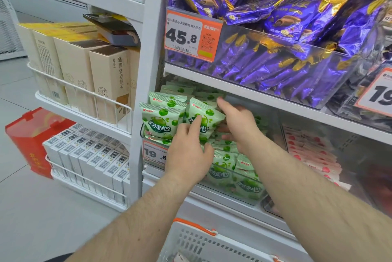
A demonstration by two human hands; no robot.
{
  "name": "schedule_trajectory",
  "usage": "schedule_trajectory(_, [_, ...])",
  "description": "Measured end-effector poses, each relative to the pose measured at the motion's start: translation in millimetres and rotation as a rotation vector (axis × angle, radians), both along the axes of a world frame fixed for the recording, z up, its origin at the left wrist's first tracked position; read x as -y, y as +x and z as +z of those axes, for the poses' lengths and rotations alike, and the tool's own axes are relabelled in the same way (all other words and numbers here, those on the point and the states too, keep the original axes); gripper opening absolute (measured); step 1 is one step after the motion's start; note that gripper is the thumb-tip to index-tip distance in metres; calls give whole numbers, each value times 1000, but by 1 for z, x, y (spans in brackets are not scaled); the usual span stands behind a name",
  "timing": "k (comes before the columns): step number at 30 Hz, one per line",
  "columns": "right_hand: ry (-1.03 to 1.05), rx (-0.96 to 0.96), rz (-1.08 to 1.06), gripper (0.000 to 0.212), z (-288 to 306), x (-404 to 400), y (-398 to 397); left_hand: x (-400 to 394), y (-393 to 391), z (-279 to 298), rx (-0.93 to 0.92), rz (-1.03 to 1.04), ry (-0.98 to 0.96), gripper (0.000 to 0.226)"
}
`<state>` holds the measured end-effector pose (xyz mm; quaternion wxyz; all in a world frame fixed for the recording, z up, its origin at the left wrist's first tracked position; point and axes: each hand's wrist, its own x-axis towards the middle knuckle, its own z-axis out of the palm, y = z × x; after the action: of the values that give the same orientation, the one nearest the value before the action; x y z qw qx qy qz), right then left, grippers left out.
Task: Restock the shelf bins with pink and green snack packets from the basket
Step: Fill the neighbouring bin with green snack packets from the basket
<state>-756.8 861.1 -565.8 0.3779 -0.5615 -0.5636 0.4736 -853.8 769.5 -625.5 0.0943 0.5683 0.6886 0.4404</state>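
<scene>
At 6 o'clock, nearest the camera, sits the white basket [203,244] w/ orange handle clips; a bit of one packet shows inside at the bottom edge, colour hard to tell. Both bare forearms reach up from there to the clear bin [252,196] of green snack packets [224,166] near centre. Left hand [186,153] lies on the front of the pile, fingers [196,122] straight and slightly spread, index tip touching an upright green packet [203,117] (not gripping it). Right hand [237,126] is deeper in the bin at about 1 o'clock from the left, index finger stretched toward the back packets, other fingers loose; can't see it holding anything. Another upright green packet [162,121] stands just left of the touched one, above the 19.8 price tag [153,152]. At 3 o'clock, the neighbouring bin holds pink snack packets [311,151], stacked flat. Further up, at 12–1 o'clock, the shelf above carries a clear bin of purple foil packs [275,34] w/ a 45.8 tag [193,36]. At 9 o'clock, wire racks hold beige boxes [93,77] and white boxes [89,155], a red box [27,138] on the floor beside.
</scene>
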Motion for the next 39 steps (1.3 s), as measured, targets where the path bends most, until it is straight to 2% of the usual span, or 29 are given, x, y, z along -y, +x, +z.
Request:
schedule_trajectory(3, [131, 68, -24, 37, 0, -2, -7, -1, 1, -1, -107, -20, -5, 73])
schedule_trajectory(5, [222, 111, -21, 18, -1, -4, -14, -1, 3, -2, -174, -26, -37, 77])
schedule_trajectory(7, [239, 102, -15, 6, -1, -4, -17, -1, 5, -3, -197, -33, -94, 82])
schedule_trajectory(12, [143, -69, -39, 14, -5, -5, -9, -3, 8, -3, -205, -25, -208, 92])
schedule_trajectory(16, [237, 25, -10, 11, -15, -4, -5, -8, 11, -2, -213, 34, -231, 87])
schedule_trajectory(19, [231, -1, -13, 12, -11, 3, -8, -11, 12, 0, -232, 78, -193, 80])
schedule_trajectory(20, [202, -35, -35, 16, -9, 6, -9, -11, 13, 0, -239, 86, -187, 78])
schedule_trajectory(22, [137, -86, -119, 39, -11, 10, -8, -11, 15, 1, -243, 93, -187, 78])
schedule_trajectory(23, [142, -46, -146, 41, -14, 12, -8, -11, 16, 1, -242, 94, -189, 77])
schedule_trajectory(26, [282, 194, -127, 24, -22, 14, -9, -11, 17, 0, -216, 98, -169, 77])
schedule_trajectory(32, [481, 489, -80, 21, -13, 6, -16, -10, 16, -2, -103, 64, -100, 79])
schedule_trajectory(35, [464, 515, -73, 24, -12, 5, -18, -12, 17, -3, -133, 52, -161, 84])
schedule_trajectory(39, [340, 436, -88, 32, -9, 6, -9, -11, 19, -4, -201, 55, -200, 85])
